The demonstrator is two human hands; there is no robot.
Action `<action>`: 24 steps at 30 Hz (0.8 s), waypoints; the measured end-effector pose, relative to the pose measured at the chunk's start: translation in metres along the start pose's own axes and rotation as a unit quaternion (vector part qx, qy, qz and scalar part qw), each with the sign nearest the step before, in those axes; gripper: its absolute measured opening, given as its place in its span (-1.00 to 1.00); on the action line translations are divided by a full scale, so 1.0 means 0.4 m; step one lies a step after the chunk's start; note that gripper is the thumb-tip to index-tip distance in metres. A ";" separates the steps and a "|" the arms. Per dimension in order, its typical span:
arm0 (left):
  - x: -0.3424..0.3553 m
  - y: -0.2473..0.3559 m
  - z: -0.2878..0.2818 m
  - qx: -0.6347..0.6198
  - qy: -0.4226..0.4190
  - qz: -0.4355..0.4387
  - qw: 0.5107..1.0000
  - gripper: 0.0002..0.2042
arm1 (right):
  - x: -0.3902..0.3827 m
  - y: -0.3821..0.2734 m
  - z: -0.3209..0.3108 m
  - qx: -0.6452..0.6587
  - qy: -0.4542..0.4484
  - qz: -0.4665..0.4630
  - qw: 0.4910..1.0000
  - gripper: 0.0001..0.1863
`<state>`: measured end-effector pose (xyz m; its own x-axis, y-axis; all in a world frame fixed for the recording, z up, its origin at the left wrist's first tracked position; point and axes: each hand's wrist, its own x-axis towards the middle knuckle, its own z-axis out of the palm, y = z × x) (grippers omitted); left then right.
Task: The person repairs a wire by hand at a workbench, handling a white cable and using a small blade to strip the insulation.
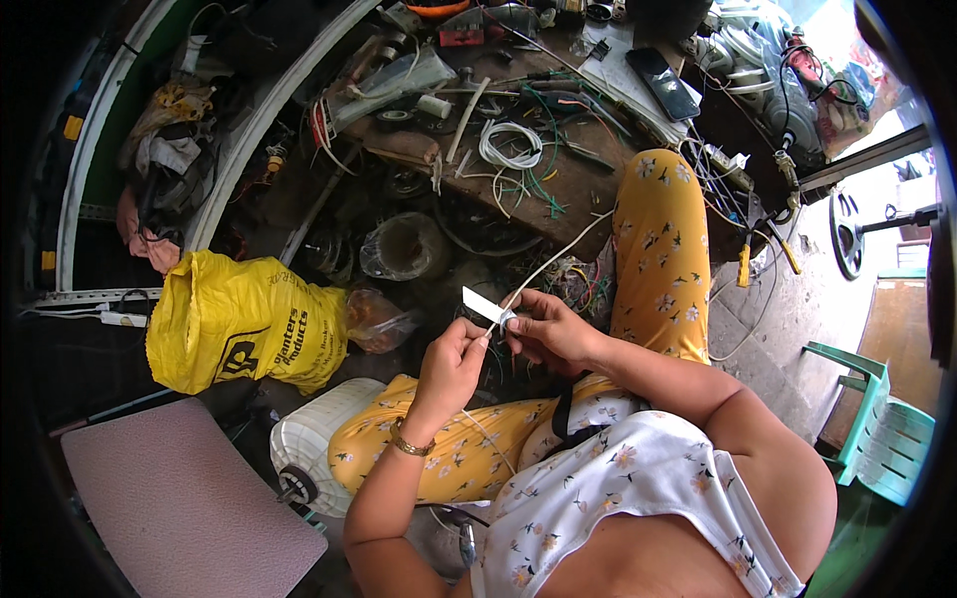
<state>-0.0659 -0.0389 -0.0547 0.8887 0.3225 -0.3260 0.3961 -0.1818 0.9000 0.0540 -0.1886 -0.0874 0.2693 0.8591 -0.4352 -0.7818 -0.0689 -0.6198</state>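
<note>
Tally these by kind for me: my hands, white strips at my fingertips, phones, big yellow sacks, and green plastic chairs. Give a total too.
Hands: 2, the left hand and right hand
White strip: 1
Phone: 1
Big yellow sack: 1
Green plastic chair: 1
Total: 6

The yellow trousers [660, 259] and white top [618, 468] are flowered, and a golden band [410, 441] circles the left wrist [421, 423]

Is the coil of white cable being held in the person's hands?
No, the coil of white cable lies on the workbench, apart from the left hand and the right hand.
</note>
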 end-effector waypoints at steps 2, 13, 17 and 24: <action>0.000 0.012 -0.003 0.009 -0.004 -0.004 1.000 -0.88 | 0.000 -0.006 -0.008 0.010 0.001 -0.004 1.000 -0.84; 0.005 0.018 -0.015 0.004 -0.030 -0.026 0.999 -0.87 | 0.010 -0.045 -0.091 0.021 0.055 -0.034 0.998 -0.84; 0.002 0.026 -0.016 0.018 -0.029 -0.024 0.999 -0.87 | 0.011 -0.064 -0.122 -0.019 0.071 -0.038 0.997 -0.85; -0.002 0.036 -0.023 0.019 -0.049 -0.046 0.998 -0.90 | 0.014 -0.081 -0.140 0.023 0.066 -0.042 0.997 -0.83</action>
<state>-0.0629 -0.0332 -0.0389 0.8656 0.2477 -0.4351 0.4840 -0.1910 0.8540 0.1125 -0.2101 -0.1064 0.4044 0.7862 -0.4672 -0.7776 0.0266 -0.6282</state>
